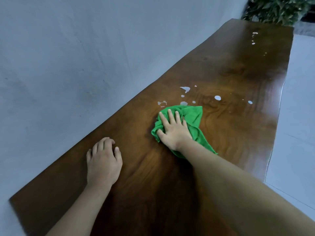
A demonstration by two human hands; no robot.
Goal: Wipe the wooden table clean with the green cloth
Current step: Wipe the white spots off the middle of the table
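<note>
A long, glossy brown wooden table [221, 79] runs from the near left to the far right. The crumpled green cloth [194, 120] lies on its middle, and my right hand [173, 130] presses flat on top of it with fingers spread. Just beyond the cloth are several pale liquid splashes [185, 89], and a round drop [217, 97] lies to their right. More small splashes [254, 38] sit near the table's far end. My left hand [104, 160] rests on the bare wood near the left edge, fingers curled, holding nothing.
A plain grey wall [68, 57] runs along the table's left side. A leafy green plant [276, 9] stands beyond the far end. Pale floor [300, 116] lies off the table's right edge.
</note>
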